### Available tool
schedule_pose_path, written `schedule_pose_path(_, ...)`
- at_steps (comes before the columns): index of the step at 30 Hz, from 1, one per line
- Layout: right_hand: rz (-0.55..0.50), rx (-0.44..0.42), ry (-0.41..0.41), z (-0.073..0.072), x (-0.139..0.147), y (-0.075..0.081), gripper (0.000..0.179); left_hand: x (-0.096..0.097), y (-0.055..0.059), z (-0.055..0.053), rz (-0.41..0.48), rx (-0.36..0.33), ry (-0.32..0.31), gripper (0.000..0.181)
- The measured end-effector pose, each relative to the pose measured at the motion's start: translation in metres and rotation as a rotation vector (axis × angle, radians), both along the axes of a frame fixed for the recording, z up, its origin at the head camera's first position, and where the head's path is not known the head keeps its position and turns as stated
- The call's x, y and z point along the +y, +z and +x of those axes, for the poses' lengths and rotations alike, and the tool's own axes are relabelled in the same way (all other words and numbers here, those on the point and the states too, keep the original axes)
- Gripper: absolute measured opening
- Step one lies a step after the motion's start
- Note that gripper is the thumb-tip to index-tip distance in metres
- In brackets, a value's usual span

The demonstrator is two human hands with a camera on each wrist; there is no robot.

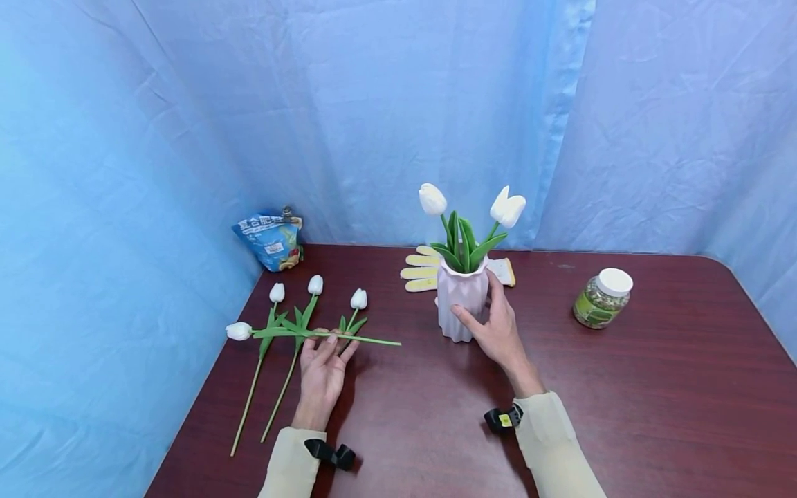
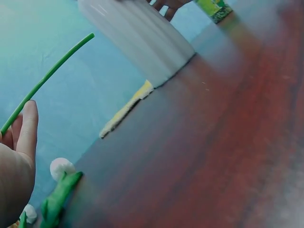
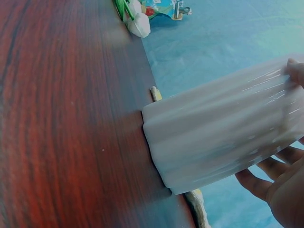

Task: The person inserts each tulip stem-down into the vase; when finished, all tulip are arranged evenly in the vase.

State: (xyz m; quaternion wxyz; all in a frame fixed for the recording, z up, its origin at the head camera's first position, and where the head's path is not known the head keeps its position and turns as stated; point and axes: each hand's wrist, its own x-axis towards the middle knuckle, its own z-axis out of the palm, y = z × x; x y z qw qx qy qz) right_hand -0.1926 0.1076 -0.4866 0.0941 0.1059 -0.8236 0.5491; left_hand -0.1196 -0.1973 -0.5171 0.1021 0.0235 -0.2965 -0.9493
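A white tulip (image 1: 239,331) lies sideways in my left hand (image 1: 322,377), its green stem (image 2: 52,71) pinched between thumb and fingers and pointing right. My right hand (image 1: 498,332) grips the pale pink ribbed vase (image 1: 461,304) from its right side, thumb in front. The vase stands upright on the table with two white tulips (image 1: 507,207) in it, their heads leaning apart above green leaves. Beneath and around my left hand, more white tulips (image 1: 315,285) lie on the table, one of them (image 1: 358,299) partly behind my fingers.
Behind the vase lies a yellow-and-white work glove (image 1: 423,270). A jar with a white lid (image 1: 602,299) stands to the right on the dark red table (image 1: 660,387). At the back left corner is a blue bag (image 1: 270,241) with a clip. Blue curtains enclose the table.
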Motion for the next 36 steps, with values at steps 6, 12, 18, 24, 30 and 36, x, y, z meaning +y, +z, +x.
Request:
schedule_pose_path(6, 0.004, -0.001, 0.003, -0.001, -0.001, 0.000, 0.091, 0.000, 0.013, -0.005, 0.025, -0.002, 0.022, 0.023)
schedule_pose_path(12, 0.001, -0.002, 0.000, -0.002, -0.001, 0.001, 0.091, 0.005, 0.031, -0.012, 0.045, -0.012, 0.055, 0.020)
schedule_pose_path(18, -0.001, -0.004, 0.001, -0.001, -0.001, 0.001, 0.090, 0.011, 0.047, -0.018, 0.046, 0.006, 0.049, 0.019)
schedule_pose_path(24, -0.008, -0.003, 0.002, -0.001, -0.001, 0.000, 0.090, 0.018, 0.058, -0.021, 0.048, 0.006, 0.047, 0.019)
schedule_pose_path(30, 0.000, -0.007, -0.002, -0.001, 0.000, 0.000, 0.091, 0.025, 0.071, -0.024, -0.007, 0.058, 0.060, 0.018)
schedule_pose_path(36, 0.001, -0.004, -0.003, 0.000, 0.000, 0.000, 0.091, 0.033, 0.082, -0.029, -0.001, 0.106, 0.059, 0.018)
